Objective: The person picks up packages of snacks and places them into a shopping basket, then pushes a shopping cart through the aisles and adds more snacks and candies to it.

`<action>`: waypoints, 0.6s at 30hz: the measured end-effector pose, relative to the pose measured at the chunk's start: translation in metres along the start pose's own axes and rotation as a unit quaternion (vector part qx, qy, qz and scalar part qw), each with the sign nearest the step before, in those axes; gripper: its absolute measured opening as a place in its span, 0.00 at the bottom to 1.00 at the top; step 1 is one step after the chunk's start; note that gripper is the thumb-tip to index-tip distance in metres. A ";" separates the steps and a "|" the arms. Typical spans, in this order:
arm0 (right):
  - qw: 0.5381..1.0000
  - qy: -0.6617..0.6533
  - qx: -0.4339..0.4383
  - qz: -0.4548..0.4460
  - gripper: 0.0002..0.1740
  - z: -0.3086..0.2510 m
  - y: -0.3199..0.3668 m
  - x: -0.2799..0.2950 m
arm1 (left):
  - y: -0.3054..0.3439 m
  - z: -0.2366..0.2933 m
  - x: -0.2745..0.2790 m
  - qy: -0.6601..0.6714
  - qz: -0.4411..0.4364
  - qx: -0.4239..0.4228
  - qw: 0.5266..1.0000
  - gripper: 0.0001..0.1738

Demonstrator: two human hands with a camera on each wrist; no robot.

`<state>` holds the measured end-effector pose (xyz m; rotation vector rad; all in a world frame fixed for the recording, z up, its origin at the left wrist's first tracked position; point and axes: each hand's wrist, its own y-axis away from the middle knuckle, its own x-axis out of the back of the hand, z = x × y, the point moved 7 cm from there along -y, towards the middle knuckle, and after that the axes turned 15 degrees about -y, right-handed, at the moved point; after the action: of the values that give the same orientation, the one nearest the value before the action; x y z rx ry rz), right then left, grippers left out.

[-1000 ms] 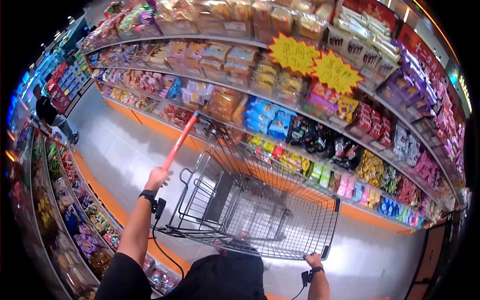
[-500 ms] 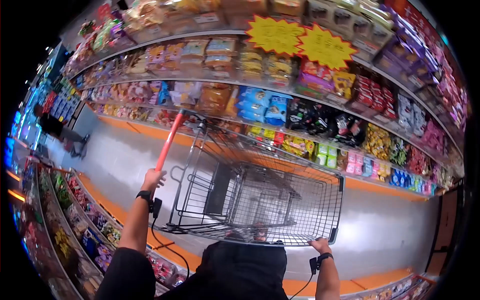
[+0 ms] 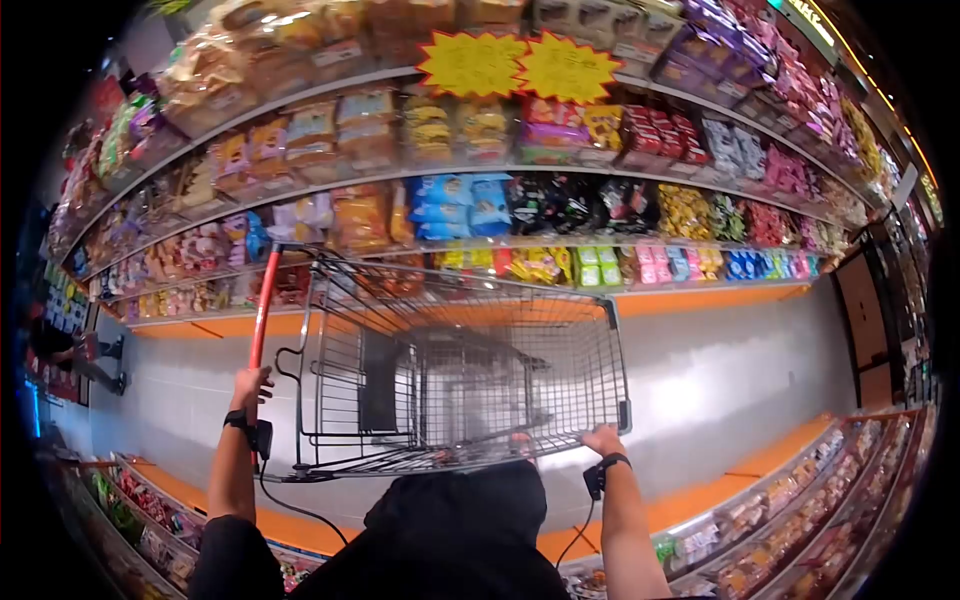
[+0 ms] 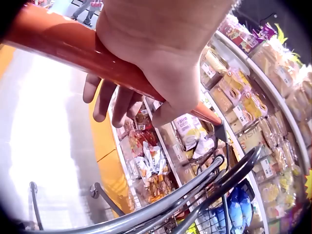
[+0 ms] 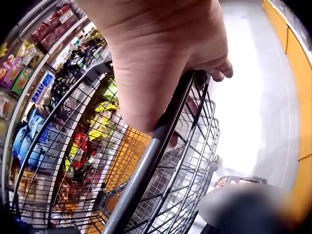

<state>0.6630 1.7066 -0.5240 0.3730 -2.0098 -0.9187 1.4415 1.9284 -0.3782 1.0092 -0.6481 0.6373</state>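
An almost bare wire shopping cart (image 3: 625,415) stands sideways in front of me, its dark child-seat flap (image 3: 378,382) near the handle end. My left hand (image 3: 254,386) holds the red push handle (image 3: 264,310) near its close end. In the left wrist view the palm lies over the bar, with the fingers (image 4: 105,97) bent loosely past it and the thumb against it. At the cart's front corner nearest me, my right hand (image 3: 603,440) grips the dark top rim (image 5: 141,170); its fingers curl over to the far side, partly hidden.
Beyond the cart runs a long shelf (image 3: 400,172) of packaged snacks, with yellow starburst signs (image 3: 472,64). Behind me, more snack shelves (image 3: 780,510) line the aisle. Pale tiled floor (image 3: 720,375) lies between them. Another person (image 3: 85,358) stands far left.
My view has turned, so the shelf and cart now look more level, and the signs have shifted left. Both hands and the cart appear farther left. The hands keep their hold.
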 end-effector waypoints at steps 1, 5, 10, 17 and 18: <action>0.999 0.045 0.028 0.002 0.40 -0.001 -0.008 -0.008 | -0.008 -0.005 0.000 0.011 -0.005 0.002 1.000 0.17; 0.993 0.080 0.084 -0.019 0.38 0.015 -0.056 -0.018 | -0.026 -0.023 -0.018 0.027 0.021 -0.024 0.999 0.20; 0.989 0.123 0.068 0.040 0.42 0.021 -0.053 -0.004 | -0.014 -0.019 -0.033 0.053 -0.039 -0.021 0.998 0.17; 0.957 0.253 0.140 -0.004 0.31 0.052 -0.060 -0.032 | 0.003 -0.017 -0.027 0.068 0.022 -0.061 0.996 0.12; 0.962 0.241 0.126 0.006 0.30 0.050 -0.049 -0.033 | -0.001 -0.017 -0.028 0.071 0.027 -0.094 0.993 0.13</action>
<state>0.6376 1.7151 -0.5968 0.6569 -1.6705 -0.4991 1.4268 1.9383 -0.4059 0.7657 -0.5993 0.6747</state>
